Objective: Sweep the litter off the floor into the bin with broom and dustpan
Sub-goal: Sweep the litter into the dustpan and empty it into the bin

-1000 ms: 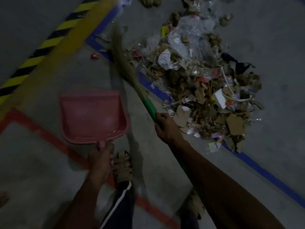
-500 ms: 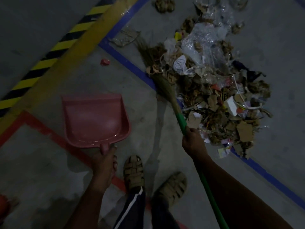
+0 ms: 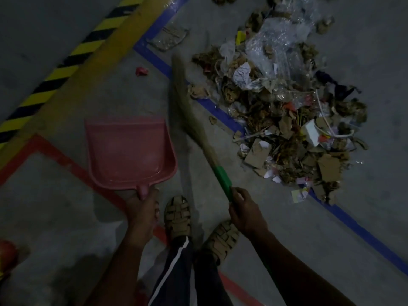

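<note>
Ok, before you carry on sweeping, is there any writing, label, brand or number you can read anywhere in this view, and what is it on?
None can be read.
Crumpled white paper in the litter pile: dark marks, too blurred to read.
Small white scrap at the pile's near edge: coloured print, too small to read.
Pink plastic dustpan and green-handled grass broom: no lettering shows.

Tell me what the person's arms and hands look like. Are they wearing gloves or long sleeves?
No gloves and no long sleeves. The left hand and the right hand are both bare, and both forearms are bare as far as the picture shows. No watch, ring or bracelet is visible, though the light is dim. Lower down there are dark trousers with a white side stripe, and tan strappy sandals.
</note>
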